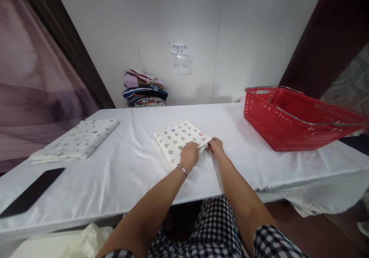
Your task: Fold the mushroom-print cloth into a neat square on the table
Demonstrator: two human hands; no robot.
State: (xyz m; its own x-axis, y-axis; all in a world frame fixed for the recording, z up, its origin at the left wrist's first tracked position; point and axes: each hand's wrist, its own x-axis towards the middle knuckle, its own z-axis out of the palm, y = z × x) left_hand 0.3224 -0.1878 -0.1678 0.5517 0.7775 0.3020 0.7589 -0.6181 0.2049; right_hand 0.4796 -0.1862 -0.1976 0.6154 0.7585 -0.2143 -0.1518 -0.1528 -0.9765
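A folded cream cloth (176,137) with grey, apple-like prints and a few coloured ones lies turned cornerwise on the white tablecloth. My left hand (190,156), with a metal bracelet at the wrist, is closed on its near edge, fingers pressed on the top layer. At the right corner, my right hand (215,145) pinches the fabric, its fingers partly hidden under the edge. A small gap shows between the layers there.
On the left lies another folded printed cloth (83,138), with a flat black object (33,192) nearer me. A red basket (284,123) with metal handles stands at the right. Folded fabrics (145,90) are piled behind the table's far edge, below paper signs (181,65).
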